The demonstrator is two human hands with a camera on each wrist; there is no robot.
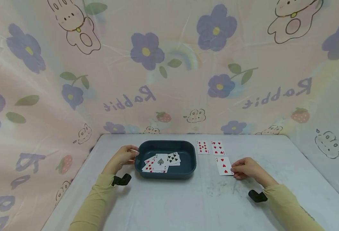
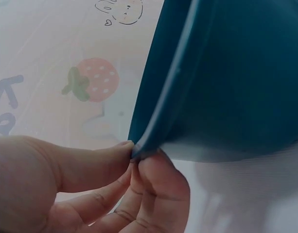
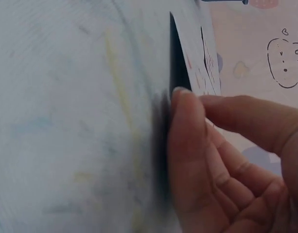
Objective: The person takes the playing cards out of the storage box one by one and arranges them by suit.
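My left hand [image 1: 124, 157] pinches the left rim of a dark blue rectangular tray [image 1: 192, 160]. In the left wrist view the thumb and curled index finger of that hand [image 2: 134, 179] meet on the tray's edge [image 2: 175, 73]. Several playing cards lie overlapped inside, with an ace of spades [image 1: 160, 162] on top and a clubs card [image 1: 173, 158] beside it. Over the table to the right, my right hand [image 1: 245, 170] pinches the lower right corner of a three of hearts [image 1: 223, 166]. In the right wrist view this card [image 3: 185, 58] is tilted, seen nearly edge-on.
Right of the tray, a diamonds card [image 1: 203, 147] and a hearts card [image 1: 218, 148] lie face up side by side. They sit near the back of the white table [image 1: 169, 205]. A patterned curtain [image 1: 181, 70] rises behind and at the sides.
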